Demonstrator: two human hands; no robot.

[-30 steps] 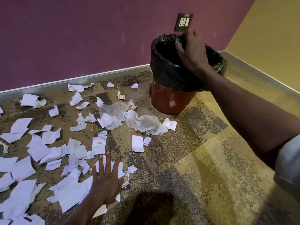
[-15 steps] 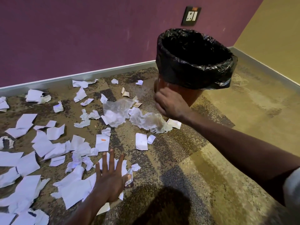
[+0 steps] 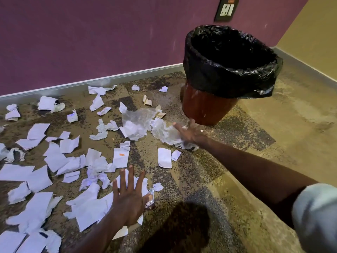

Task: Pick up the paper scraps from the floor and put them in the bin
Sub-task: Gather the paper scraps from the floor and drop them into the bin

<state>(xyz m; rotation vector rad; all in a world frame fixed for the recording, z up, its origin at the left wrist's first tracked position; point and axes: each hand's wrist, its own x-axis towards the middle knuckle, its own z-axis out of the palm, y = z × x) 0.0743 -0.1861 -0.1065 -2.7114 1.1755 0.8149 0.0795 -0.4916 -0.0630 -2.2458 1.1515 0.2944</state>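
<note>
The left hand [image 3: 130, 201] lies flat with fingers spread on white scraps [image 3: 54, 159], holding nothing, while the right hand [image 3: 190, 133] reaches out with fingers open and blurred, over a clear plastic sheet [image 3: 164, 133] just beside the bin's base. The one bin [image 3: 209, 106], lined with a black bag [image 3: 228, 70], stands near the corner of the purple wall [image 3: 91, 33]. Dozens of scraps cover the carpet [image 3: 246, 179] to the left; the right side lies bare.
</note>
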